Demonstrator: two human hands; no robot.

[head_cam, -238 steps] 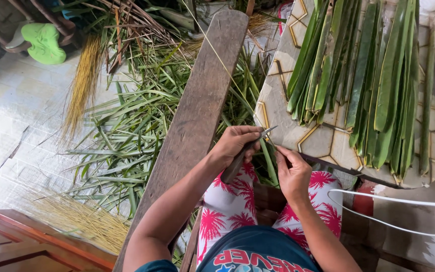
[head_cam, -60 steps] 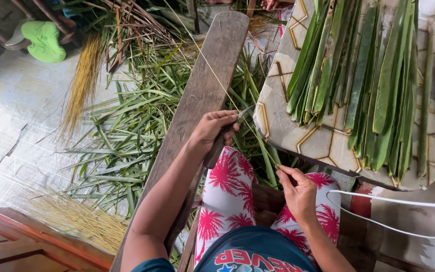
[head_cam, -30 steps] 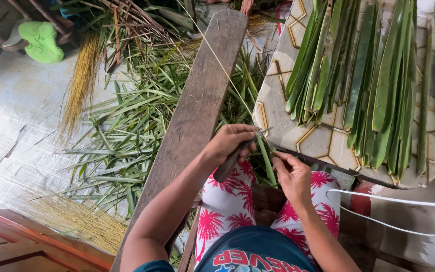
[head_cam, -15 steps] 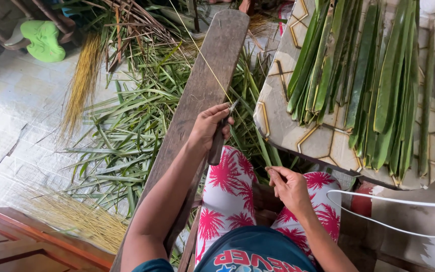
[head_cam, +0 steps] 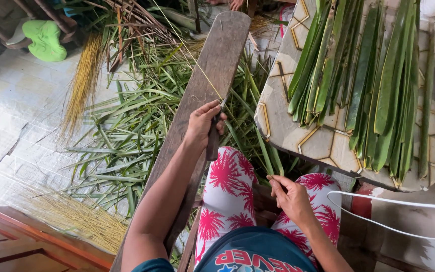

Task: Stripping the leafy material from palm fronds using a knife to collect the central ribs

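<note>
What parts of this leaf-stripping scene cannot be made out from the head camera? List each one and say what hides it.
- Knife blade: head view, mostly covered by the left hand; only the handle and tip show.
- Leaf strip end in the right hand: closed fingers hide it.
- Thin midrib: its far end is lost among the leaf pile.
- Stacked green leaves: tops cut off by the upper edge.

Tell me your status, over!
Left hand grips knife against leaf rib. Right hand pinches leaf base. Plank beneath, nothing blocking.
</note>
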